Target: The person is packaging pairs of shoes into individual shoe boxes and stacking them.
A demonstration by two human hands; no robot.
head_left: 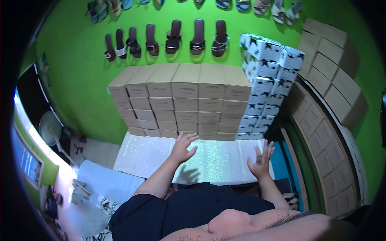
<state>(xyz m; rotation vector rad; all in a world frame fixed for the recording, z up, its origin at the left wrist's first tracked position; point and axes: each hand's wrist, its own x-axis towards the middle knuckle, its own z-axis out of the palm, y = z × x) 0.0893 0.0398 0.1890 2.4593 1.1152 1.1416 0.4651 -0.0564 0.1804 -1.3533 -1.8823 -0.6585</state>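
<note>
My left hand is raised over the white, glittery tabletop, its fingers spread and nothing in them. Beyond its fingertips stands a stack of brown cardboard boxes, several columns wide, along the back of the table. My right hand is held up near the table's right end, also with fingers apart and no object in it. Closest to that hand is a tall stack of white boxes with black star shapes, right beside the brown ones. A shadow of a hand falls on the tabletop below my left hand.
Sandals hang in rows on the green wall behind the boxes. More brown boxes fill a shelf on the right, with others piled above. At left are a fan, a pale blue surface and a round whitish top.
</note>
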